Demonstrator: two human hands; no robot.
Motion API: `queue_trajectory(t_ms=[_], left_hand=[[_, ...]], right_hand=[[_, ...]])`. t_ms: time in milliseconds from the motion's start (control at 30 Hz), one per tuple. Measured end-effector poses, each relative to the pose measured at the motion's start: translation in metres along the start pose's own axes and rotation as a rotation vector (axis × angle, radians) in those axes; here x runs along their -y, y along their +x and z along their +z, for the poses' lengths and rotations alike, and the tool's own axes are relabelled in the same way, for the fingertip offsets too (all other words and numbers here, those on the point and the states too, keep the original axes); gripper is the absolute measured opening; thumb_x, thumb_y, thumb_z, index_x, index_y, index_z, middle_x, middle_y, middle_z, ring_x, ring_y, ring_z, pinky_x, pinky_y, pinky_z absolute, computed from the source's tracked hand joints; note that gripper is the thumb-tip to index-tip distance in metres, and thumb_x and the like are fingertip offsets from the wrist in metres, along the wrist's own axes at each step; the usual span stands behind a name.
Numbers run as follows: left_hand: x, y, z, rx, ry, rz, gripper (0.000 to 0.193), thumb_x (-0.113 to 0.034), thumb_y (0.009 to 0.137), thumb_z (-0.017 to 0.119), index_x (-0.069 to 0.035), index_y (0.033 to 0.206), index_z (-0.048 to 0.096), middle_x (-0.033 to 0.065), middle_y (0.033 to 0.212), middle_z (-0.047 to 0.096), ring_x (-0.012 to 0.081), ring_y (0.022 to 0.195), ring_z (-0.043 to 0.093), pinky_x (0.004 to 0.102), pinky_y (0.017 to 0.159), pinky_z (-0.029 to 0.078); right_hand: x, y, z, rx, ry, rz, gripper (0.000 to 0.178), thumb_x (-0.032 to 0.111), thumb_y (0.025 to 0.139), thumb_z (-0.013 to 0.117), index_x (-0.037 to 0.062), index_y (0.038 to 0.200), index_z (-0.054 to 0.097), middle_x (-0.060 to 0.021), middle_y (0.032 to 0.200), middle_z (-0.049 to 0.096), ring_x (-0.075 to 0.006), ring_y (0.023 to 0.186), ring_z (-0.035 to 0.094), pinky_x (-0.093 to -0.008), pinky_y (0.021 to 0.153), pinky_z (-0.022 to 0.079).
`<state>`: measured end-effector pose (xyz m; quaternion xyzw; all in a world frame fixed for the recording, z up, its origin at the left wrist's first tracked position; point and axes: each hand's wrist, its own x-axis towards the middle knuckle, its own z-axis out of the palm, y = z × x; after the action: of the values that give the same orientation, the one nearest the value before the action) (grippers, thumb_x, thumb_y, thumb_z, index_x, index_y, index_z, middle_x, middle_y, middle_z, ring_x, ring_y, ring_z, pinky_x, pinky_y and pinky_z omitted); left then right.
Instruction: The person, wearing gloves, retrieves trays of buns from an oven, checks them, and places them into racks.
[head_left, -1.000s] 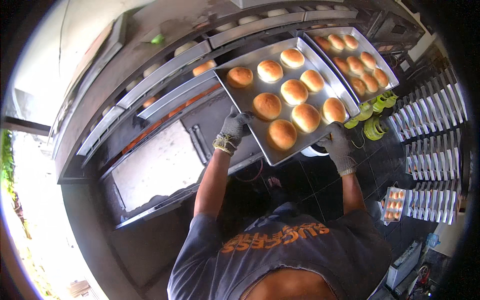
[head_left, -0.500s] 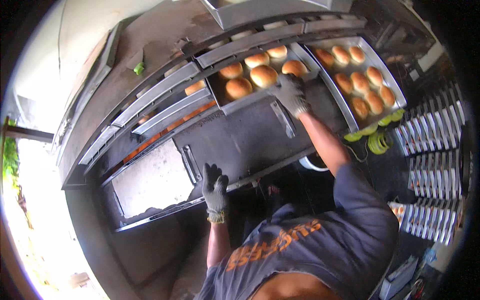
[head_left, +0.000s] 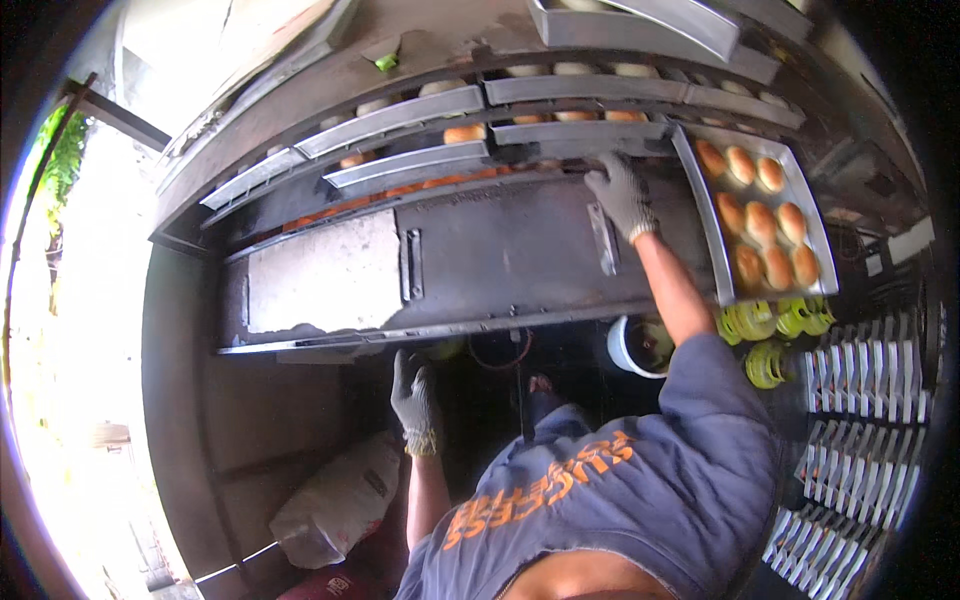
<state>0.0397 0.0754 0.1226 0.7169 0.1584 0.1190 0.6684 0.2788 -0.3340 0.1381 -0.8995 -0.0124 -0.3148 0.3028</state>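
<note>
The tray of buns (head_left: 560,117) already sits deep in the oven rack, only its front lip and a few browned tops showing, and the gloved right hand (head_left: 622,193) lies with spread fingers against that lip, gripping nothing, so I judge the loading nearly done, with perhaps a last push left. The gloved left hand (head_left: 415,395) hangs empty and loosely open below the oven door (head_left: 500,255); most loaded buns are hidden between shelves, unlike the outer tray (head_left: 722,262) at right.
</note>
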Motion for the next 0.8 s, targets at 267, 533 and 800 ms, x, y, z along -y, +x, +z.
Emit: queue_trajectory(t_ms=[267,533,800], left_hand=[[0.081,-0.038,0.09,0.523,-0.132,-0.066,0.054,-0.002,0.095,0.055,0.003,0.147,0.041,0.009,0.127,0.062,0.0129,0.105,0.06,0.0264,0.091,0.049],[0.031,-0.135,0.301,0.923,-0.482,-0.127,0.07,0.0,0.092,0.058,0.005,0.153,0.023,0.0082,0.116,0.062,0.0146,0.091,0.06,0.0251,0.082,0.051],[-0.057,-0.259,0.581,1.091,0.223,0.585,0.064,-0.03,0.081,0.069,-0.006,0.137,0.047,0.0259,0.103,0.068,0.0424,0.096,0.067,0.044,0.083,0.054]], right_hand=[[0.013,-0.276,-0.16,0.19,-0.009,0.308,0.032,0.02,0.084,0.07,0.0005,0.109,0.065,-0.0185,0.101,0.068,-0.0318,0.096,0.066,-0.0391,0.084,0.052],[-0.102,-0.389,-0.295,-0.056,-0.102,0.802,0.039,0.034,0.092,0.061,0.0,0.11,0.065,-0.0187,0.109,0.068,-0.0335,0.102,0.065,-0.0406,0.088,0.049],[-0.26,-0.404,-0.396,-0.068,0.245,0.749,0.038,0.021,0.095,0.062,-0.0018,0.125,0.058,-0.0146,0.118,0.065,-0.0203,0.108,0.061,-0.0366,0.094,0.048]])
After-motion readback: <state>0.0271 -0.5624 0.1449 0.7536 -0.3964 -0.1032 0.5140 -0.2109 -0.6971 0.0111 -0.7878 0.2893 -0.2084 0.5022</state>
